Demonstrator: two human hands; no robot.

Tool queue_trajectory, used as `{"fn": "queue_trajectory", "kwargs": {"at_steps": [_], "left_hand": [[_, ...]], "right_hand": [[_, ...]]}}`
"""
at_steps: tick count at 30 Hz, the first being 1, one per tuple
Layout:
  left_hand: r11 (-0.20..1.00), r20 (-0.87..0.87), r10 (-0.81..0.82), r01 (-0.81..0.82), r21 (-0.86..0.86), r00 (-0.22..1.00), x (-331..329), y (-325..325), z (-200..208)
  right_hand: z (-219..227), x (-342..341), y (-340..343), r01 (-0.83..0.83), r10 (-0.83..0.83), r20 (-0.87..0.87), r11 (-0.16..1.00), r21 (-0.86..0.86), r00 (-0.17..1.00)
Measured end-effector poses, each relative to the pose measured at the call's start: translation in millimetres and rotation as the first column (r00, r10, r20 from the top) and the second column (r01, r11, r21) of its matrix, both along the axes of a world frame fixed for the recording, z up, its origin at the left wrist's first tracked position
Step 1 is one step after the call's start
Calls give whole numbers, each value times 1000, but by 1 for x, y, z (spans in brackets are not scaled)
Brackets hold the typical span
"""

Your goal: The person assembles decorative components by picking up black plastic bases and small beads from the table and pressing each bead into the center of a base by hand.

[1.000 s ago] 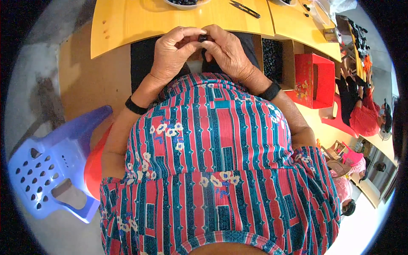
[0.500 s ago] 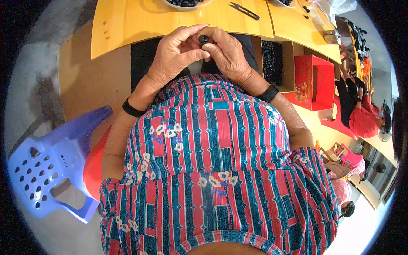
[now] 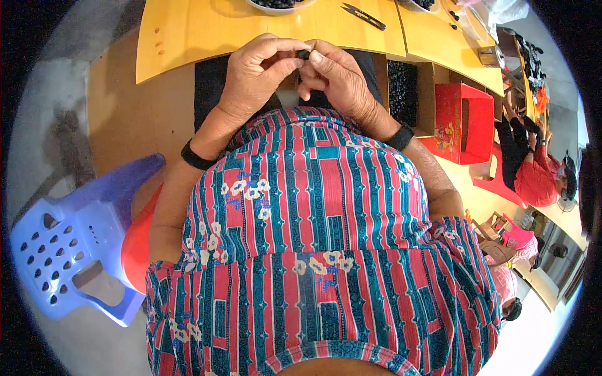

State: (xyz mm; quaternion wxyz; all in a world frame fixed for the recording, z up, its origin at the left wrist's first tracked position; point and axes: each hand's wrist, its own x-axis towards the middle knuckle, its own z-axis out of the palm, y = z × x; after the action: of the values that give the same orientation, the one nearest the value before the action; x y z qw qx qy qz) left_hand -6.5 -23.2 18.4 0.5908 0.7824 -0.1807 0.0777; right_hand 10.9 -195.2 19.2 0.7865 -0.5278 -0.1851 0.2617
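At the table's near edge, both hands meet over my lap around a small black round piece. My left hand pinches it between thumb and forefinger from the left. From the right, my right hand has its thumb and forefinger closed on the same piece, its other fingers curled below. Fingertips cover most of the piece, so its exact kind cannot be made out. Beyond the hands, a clear bowl of small black pieces stands on the yellow table. Black thread snips lie right of the bowl.
Below the table on the right stand a cardboard box of black pieces and a red box. A blue plastic stool is at my left. Another person in red sits far right. Small orange bits dot the table.
The black piece showed its holed face before; now fingertips cover most of it. My right thumb has moved up onto it, and the right hand's lower fingers have come into view.
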Motion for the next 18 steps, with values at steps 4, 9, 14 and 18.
{"fn": "queue_trajectory", "kwargs": {"at_steps": [4, 9, 14, 18], "left_hand": [[993, 55, 101, -104, 56, 993, 3, -2, 0], [986, 74, 149, -154, 69, 986, 4, -2, -2], [974, 53, 196, -201, 109, 979, 3, -3, -4], [967, 52, 219, -224, 124, 974, 1, -5, 3]], "right_hand": [[-10, 5, 1, -59, 93, -217, 986, 156, 972], [-7, 4, 3, -28, 72, -325, 990, 139, 943], [-13, 4, 5, -23, 80, -367, 987, 157, 927], [-11, 2, 7, 19, 23, -368, 994, 108, 929]]}}
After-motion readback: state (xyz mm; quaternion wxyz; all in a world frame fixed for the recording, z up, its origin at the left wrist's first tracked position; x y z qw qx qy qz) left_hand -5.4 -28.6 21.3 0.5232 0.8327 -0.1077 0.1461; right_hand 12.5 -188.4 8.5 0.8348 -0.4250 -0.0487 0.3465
